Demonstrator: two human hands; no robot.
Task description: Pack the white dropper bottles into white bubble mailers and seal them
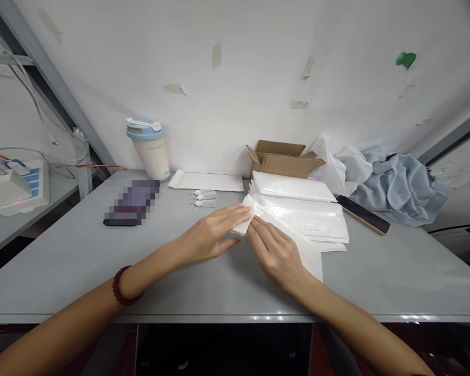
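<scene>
A white bubble mailer (310, 257) lies slanted on the grey table, its narrow end with the folded flap between my hands. My left hand (206, 237) reaches in from the left, fingers stretched out and touching the flap, thumb apart below. My right hand (276, 253) grips the mailer near that end with its fingers close together; its thumb is hidden. Behind my right hand is a stack of white bubble mailers (317, 222). Several small white tags with string loops (206, 199) lie beyond my left hand. A flat white mailer (211, 181) rests by the wall.
An open cardboard box (284, 159) stands behind the stack, with a white plastic bag (342, 164) and blue-grey cloth (403, 185) to its right. A phone (364, 214) lies near the cloth. At the left are a blue-lidded cup (152, 154) and a pixelated dark object (133, 203).
</scene>
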